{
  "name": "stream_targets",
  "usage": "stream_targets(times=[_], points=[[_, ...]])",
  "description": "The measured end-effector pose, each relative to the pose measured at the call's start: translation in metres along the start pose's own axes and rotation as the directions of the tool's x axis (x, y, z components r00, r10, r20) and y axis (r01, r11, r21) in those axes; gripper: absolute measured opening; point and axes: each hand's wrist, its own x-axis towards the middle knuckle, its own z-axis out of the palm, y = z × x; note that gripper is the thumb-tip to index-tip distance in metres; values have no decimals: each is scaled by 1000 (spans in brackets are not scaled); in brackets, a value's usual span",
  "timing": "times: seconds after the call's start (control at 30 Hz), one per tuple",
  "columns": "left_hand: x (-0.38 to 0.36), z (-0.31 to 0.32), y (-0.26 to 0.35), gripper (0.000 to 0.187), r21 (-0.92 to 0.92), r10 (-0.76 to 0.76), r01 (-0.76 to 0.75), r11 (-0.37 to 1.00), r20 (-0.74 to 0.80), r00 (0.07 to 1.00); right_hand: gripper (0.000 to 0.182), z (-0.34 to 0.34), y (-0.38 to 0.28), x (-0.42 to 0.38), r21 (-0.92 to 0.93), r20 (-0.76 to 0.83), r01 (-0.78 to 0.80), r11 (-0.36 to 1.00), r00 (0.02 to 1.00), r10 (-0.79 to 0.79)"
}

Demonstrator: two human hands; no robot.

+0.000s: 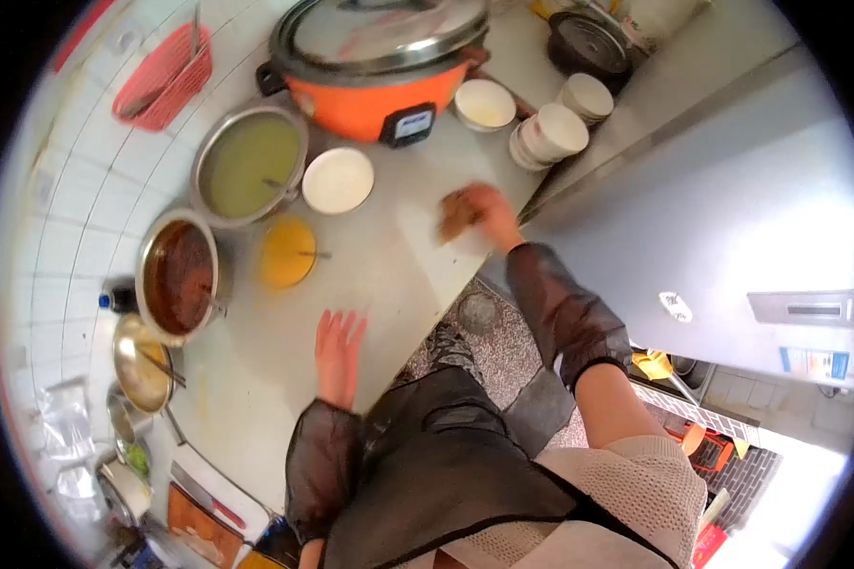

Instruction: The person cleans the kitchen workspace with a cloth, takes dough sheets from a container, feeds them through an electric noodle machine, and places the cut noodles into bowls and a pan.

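My right hand is closed on a crumpled brown cloth, pressed to the pale countertop near its front edge. Both are somewhat blurred. Over the counter by my body, my left hand is open, fingers stretched out, holding nothing. Nearest to it is a bowl of yellow liquid with a spoon handle sticking out. Beyond that, a white bowl stands beside a metal pot of greenish liquid.
A large orange cooker with a lid stands at the back. Stacked white bowls and a dark pot are at the right. A pot of reddish-brown sauce and a cutting board with a knife lie leftward. A steel cabinet borders the right.
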Motion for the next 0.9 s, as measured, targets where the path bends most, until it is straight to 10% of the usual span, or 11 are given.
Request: stream_targets(times=[0.03,0.07,0.2,0.43,0.5,0.57,0.7,0.8,0.9], points=[[-27,-27,-3,64,-10,-15,15,1000,-43,999,37,7,64,-15,155,-144,-84,984,984,107],[-54,-56,-4,64,-15,-30,29,999,-84,996,42,13,47,-33,-396,-457,-195,898,889,-8],[-147,-146,-22,63,10,-44,46,999,-176,983,58,141,-61,-77,-508,-518,-412,756,848,114],[-195,-170,-18,51,-43,0,-9,999,-205,979,33,354,-290,-68,-146,13,12,989,1000,-10],[-190,-159,-4,49,-69,-26,13,997,-191,981,37,425,-285,-131,-249,339,583,773,800,-495],[-201,-161,1,46,-140,-65,44,989,-150,987,42,343,-310,-146,69,591,650,757,585,-556],[-222,-195,-3,47,-123,44,-90,988,-333,942,23,251,-224,-126,-231,406,345,910,884,-232],[-237,-224,-21,48,-158,26,-106,982,-438,898,39,269,-199,-84,-590,-267,-34,806,951,-155],[-252,-232,-38,48,-211,7,-121,970,-474,880,46,357,-252,-24,-435,-127,140,890,969,-214]])
